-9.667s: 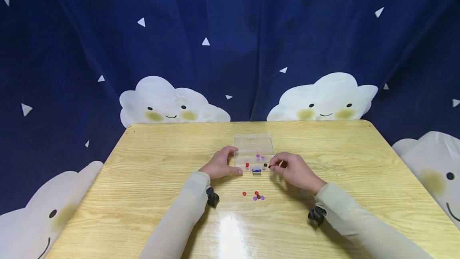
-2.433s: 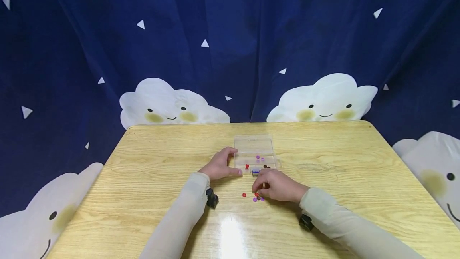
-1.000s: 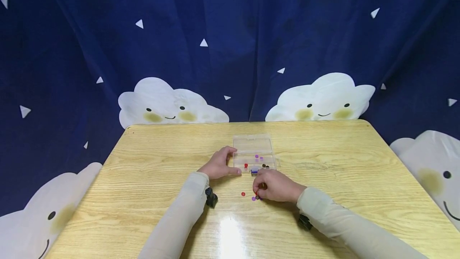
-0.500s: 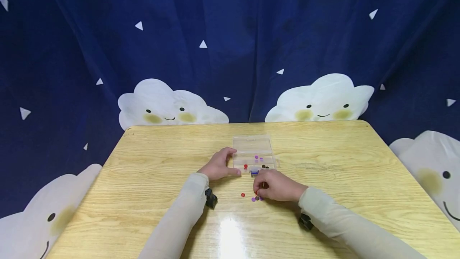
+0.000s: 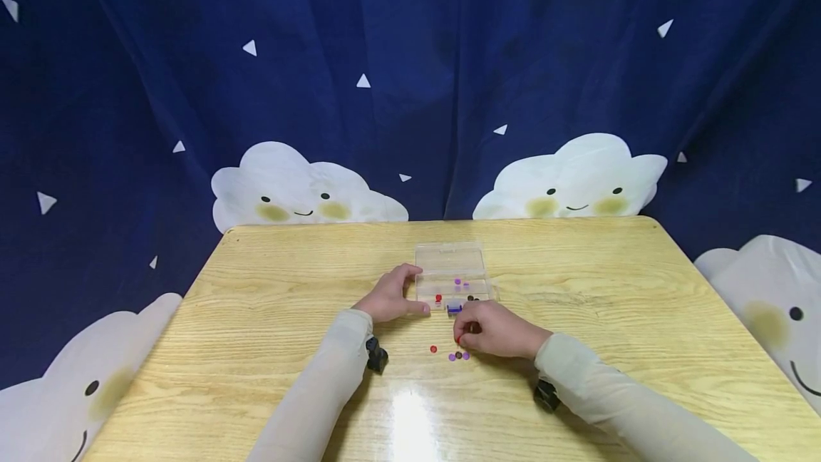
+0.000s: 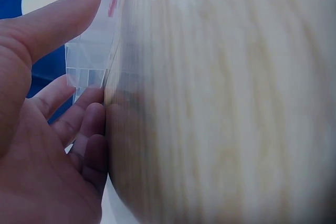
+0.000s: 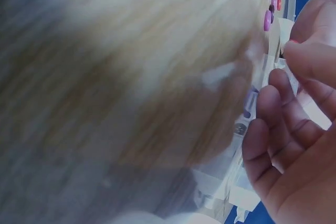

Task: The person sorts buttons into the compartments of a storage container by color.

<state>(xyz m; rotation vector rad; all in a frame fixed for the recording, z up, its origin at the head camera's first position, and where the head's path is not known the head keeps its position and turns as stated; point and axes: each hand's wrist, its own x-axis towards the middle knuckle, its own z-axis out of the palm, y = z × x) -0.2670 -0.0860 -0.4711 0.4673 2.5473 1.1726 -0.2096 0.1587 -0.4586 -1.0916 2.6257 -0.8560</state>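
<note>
A clear plastic box [image 5: 442, 281] with its lid [image 5: 450, 258] open stands mid-table. My left hand [image 5: 391, 296] holds its left end between thumb and fingers. Inside it are a red button [image 5: 439, 298], two purple buttons [image 5: 458, 281] and dark buttons [image 5: 471, 298], partly behind my right hand. Between thumb and fingertips, my right hand [image 5: 500, 330] pinches a red button [image 5: 458, 340], mostly hidden by the fingers. Just in front of that hand lie a dark button [image 5: 458, 355] and purple buttons [image 5: 452, 357]. Farther left lies another red button [image 5: 433, 349].
A wooden table [image 5: 288, 284] carries everything. Blue shows at the box's front latch [image 5: 454, 309]. Behind the table hangs a dark blue curtain [image 5: 410, 91] with white clouds. Each wrist wears a small black camera [image 5: 375, 353].
My right hand has left the box's right side, where a second dark button now lies. It has come to the loose buttons and drawn a red one slightly away. My left hand stays put.
</note>
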